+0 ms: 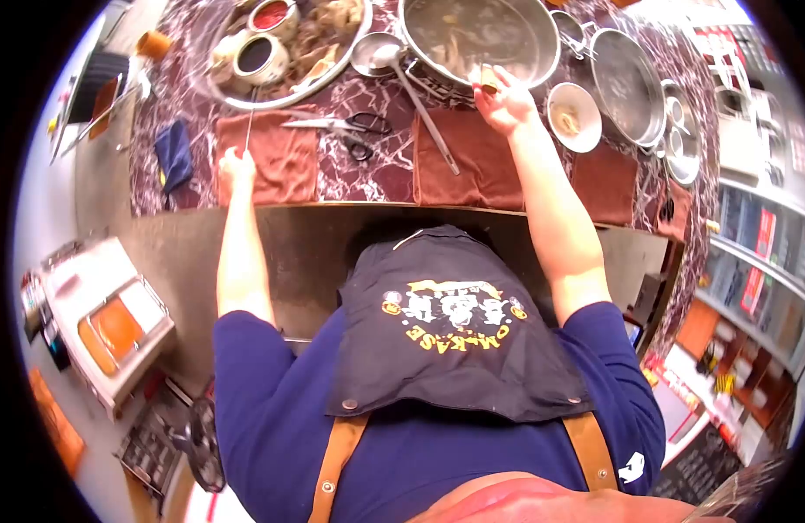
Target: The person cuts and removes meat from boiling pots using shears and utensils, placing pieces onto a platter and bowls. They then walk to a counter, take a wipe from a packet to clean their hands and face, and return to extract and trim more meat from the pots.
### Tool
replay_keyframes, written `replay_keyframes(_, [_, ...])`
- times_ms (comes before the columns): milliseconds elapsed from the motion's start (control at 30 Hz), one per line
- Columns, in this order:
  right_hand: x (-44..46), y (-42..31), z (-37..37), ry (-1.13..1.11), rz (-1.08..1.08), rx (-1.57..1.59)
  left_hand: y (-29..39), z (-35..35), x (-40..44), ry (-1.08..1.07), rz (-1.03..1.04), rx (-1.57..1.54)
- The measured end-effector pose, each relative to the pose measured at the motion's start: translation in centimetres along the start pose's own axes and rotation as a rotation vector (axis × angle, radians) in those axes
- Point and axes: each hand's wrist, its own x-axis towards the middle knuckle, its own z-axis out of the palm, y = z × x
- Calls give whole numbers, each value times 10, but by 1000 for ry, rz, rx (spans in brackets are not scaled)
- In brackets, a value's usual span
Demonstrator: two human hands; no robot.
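Note:
My left hand (237,166) is closed around the lower end of a thin rod (250,122), above a brown cloth (285,166). The rod points up toward a round pot of dark sauce (261,57); its far tip is hard to make out. My right hand (507,103) is raised at the near rim of a large metal pot of cloudy liquid (481,35). Its fingers pinch a small brownish-yellow piece (489,80). Just right of that hand stands a white bowl (574,117) with a little pale food inside.
Scissors (337,125) and a ladle (424,113) lie between my hands. A large round tray (354,52) holds the sauce pot, a red-filled pot (271,16) and food pieces. A dark blue cloth (174,155) lies left; a metal pan (627,87) stands right.

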Motion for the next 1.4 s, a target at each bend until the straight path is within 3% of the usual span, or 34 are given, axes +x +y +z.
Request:
replay_keyframes(33, [15, -8, 3, 52, 32, 27, 0, -1, 5, -124, -14, -24])
replay_keyframes(100, [33, -30, 0, 37, 198, 51, 0, -2, 4, -126, 29, -106])
replay_keyframes(300, [-24, -52, 2, 97, 220, -285, -18, 16, -14, -29, -22, -256])
replay_keyframes(367, [-46, -56, 5, 117, 200, -380, -32, 22, -29, 48, -98, -498])
replay_keyframes(500, [-66, -65, -9, 48, 94, -600, 11, -23, -72, 60, -248, -663])
replay_keyframes(667, [-87, -96, -25, 112, -256, -1139, 47, -34, -104, 59, -369, -905])
replay_keyframes(700, [-83, -104, -34, 91, -403, -1321, 54, -34, -109, 62, -372, -895])
replay_keyframes(767, [-79, -125, -47, 22, -973, -1789, 67, -35, -115, 48, -399, -897])
replay_keyframes(900, [-44, -162, -39, 90, -1057, -1994, 87, -30, -124, 8, -446, -979])
replay_keyframes(967, [-20, -174, -35, 95, -897, -2198, 107, -37, -126, 3, -425, -978])
replay_keyframes(1033, [-1, -173, -31, 106, -880, -2365, 118, -39, -130, -28, -396, -1062])
replay_keyframes(1167, [7, -171, -25, 95, -719, -2432, 131, -38, -133, -87, -382, -1106])
replay_keyframes(1233, [-3, -177, -7, 242, -351, -2445, 120, -27, -131, -119, -371, -1195])
replay_keyframes(1300, [-11, -190, 0, 265, -278, -2443, 108, -17, -130, -56, -293, -1173])
replay_keyframes(1367, [-5, -212, -21, 44, -403, -2371, 109, -23, -128, -76, -348, -1262])
replay_keyframes(1400, [-34, -209, 24, 154, -100, -2240, 108, -26, -128, -76, -319, -1240])
